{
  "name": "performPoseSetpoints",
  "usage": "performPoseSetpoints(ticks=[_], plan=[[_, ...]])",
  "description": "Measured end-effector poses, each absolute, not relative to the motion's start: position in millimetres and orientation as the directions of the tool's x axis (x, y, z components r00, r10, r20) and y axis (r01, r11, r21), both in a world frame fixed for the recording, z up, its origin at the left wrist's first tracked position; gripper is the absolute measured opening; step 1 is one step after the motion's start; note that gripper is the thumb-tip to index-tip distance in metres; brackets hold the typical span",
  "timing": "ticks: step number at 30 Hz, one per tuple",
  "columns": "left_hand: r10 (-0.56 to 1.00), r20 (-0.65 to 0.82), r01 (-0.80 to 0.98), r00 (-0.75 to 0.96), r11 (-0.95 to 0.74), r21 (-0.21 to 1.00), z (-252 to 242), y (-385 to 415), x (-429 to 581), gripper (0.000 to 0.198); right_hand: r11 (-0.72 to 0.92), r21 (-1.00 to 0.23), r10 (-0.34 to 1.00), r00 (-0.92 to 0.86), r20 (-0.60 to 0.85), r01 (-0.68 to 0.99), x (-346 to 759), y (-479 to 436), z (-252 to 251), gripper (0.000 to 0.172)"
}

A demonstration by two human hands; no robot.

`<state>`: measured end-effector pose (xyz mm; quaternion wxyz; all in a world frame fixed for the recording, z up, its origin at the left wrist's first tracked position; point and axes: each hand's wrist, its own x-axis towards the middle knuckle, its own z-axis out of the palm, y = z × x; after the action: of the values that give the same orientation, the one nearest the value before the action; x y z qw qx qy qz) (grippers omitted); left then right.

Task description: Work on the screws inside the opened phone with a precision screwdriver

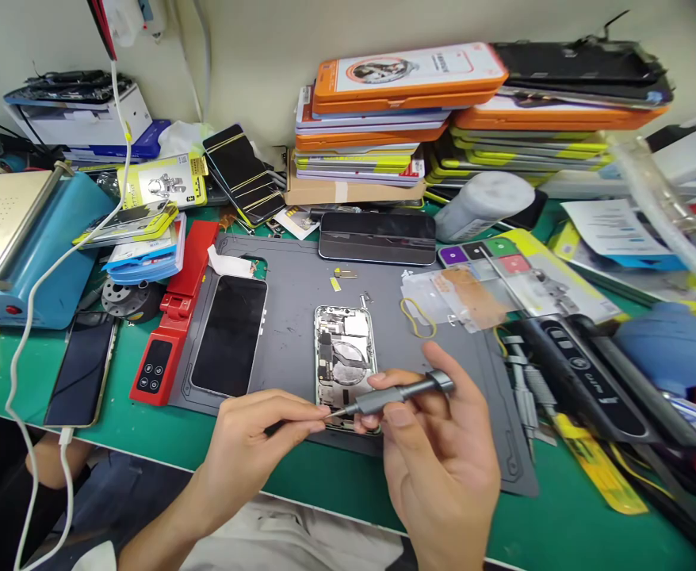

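Note:
An opened phone body [346, 353] with its insides exposed lies on the grey work mat [300, 293]. My right hand [443, 456] grips a grey metal screwdriver [399, 394] between thumb and fingers, its tip pointing left over the phone's lower edge. My left hand [253, 444] pinches at the screwdriver's tip with fingertips together; I cannot tell whether a small part sits between them. A detached black phone screen [229, 333] rests on the mat to the left.
A red tool [173, 333] and another phone [83, 369] lie left of the mat, a blue machine [18, 238] beyond. A dark screen [377, 236] lies at the mat's back. Stacked orange and yellow boxes [395, 103] line the wall. Tools [567, 373] crowd the right.

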<state>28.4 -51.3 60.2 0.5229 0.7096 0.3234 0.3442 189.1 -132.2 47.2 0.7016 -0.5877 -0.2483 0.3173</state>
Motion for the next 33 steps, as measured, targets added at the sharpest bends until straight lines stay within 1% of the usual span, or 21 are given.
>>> performPoseSetpoints(ticks=[9,16,22,27,33], plan=[[0.810,0.144,0.106,0.569,-0.246,0.963,59.7,-51.0,28.1,0.017,0.112,-0.973,0.755,0.654,-0.048,-0.200,189.5,-132.8,47.2,0.047],[0.801,0.150,0.104,0.579,-0.256,0.961,59.5,-50.6,27.0,0.019,0.094,-0.972,0.758,0.649,-0.069,-0.213,189.8,-134.0,47.5,0.050],[0.804,0.099,0.113,0.586,-0.202,0.973,59.8,-51.0,26.8,0.021,0.123,-0.956,0.761,0.644,-0.082,-0.267,189.8,-132.1,49.2,0.046],[0.799,0.131,0.088,0.587,-0.225,0.970,59.7,-50.3,26.4,0.021,0.156,-0.955,0.763,0.645,-0.045,-0.252,189.8,-133.2,49.8,0.045],[0.790,0.140,0.106,0.597,-0.250,0.962,59.6,-49.1,26.2,0.021,0.206,-0.949,0.772,0.635,0.009,-0.237,190.1,-130.5,49.1,0.045]])
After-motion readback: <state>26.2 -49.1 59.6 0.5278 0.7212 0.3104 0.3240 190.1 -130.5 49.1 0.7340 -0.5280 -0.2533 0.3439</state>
